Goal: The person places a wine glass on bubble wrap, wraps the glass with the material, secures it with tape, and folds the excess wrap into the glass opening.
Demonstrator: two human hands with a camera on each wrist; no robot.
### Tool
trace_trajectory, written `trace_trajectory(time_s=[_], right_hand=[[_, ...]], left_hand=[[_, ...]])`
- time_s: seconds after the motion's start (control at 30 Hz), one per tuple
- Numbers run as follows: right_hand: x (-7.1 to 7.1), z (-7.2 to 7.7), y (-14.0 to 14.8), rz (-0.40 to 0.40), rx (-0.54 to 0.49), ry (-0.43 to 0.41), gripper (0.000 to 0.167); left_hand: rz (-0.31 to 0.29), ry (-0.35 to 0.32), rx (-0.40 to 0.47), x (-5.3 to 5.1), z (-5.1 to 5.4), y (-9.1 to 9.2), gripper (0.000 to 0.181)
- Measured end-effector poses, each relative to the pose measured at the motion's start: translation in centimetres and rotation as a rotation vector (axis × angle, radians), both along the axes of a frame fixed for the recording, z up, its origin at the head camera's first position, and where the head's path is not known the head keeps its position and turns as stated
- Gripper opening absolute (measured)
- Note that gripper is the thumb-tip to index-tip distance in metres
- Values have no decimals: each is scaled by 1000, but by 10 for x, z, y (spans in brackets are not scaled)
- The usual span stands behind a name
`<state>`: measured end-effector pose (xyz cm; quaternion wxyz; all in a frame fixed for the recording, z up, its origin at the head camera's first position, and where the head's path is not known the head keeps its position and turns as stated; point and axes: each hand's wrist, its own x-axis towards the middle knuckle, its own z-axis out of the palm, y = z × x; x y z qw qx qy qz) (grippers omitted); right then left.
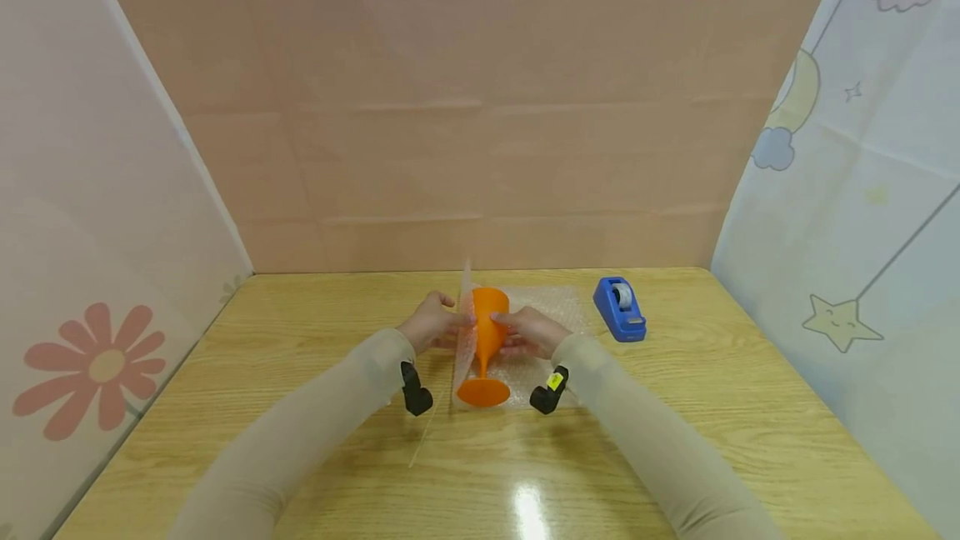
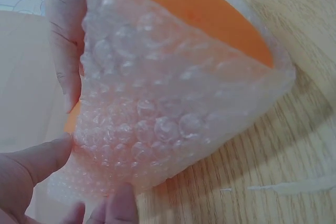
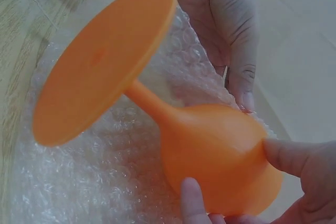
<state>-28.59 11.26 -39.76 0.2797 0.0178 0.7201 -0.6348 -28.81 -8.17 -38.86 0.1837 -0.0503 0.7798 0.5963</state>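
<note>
An orange plastic goblet [image 1: 491, 332] lies on its side on a sheet of bubble wrap [image 1: 525, 373], its round foot [image 3: 105, 64] toward the person. My right hand [image 1: 531, 330] grips the goblet's bowl, thumb on top and fingers at the side. At the left, my left hand [image 1: 433, 323] pinches the sheet's edge, thumb on one face and fingers on the other. That left part of the wrap [image 2: 152, 103] stands raised against the bowl and partly covers it in the left wrist view. The sheet's right part lies flat under the goblet.
A blue tape dispenser [image 1: 621, 309] with a roll of tape stands on the wooden table [image 1: 300, 315], right of the wrap. A thin clear strip [image 1: 422, 440] sticks out near the wrap's front left corner. Cloth-covered walls [image 1: 480, 148] enclose the back and sides.
</note>
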Motion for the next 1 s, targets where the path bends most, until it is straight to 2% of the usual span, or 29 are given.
trace_trajectory(time_s=[0.2, 0.33, 0.43, 0.6, 0.67, 0.77, 0.87, 1.0], right_hand=[[-1, -1, 0, -18, -18, -21, 42], [-1, -1, 0, -24, -25, -25, 41], [-1, -1, 1, -27, -31, -32, 42], [-1, -1, 1, -30, -32, -30, 43], [-1, -1, 0, -30, -26, -26, 43], [1, -1, 0, -35, -21, -29, 42], [2, 1, 0, -45, -23, -33, 42], [3, 2, 1, -51, -29, -39, 43]], left_hand=[[-17, 29, 29, 0, -1, 1, 26], [0, 13, 78, -2, -2, 0, 20], [21, 6, 105, -3, -5, -2, 20], [43, 48, 80, -4, -12, -2, 22], [64, 59, 66, -3, -14, -1, 28], [98, 43, 40, -3, -17, 0, 43], [107, 13, 23, -2, -16, 1, 55], [69, -45, 59, -2, -13, 1, 49]])
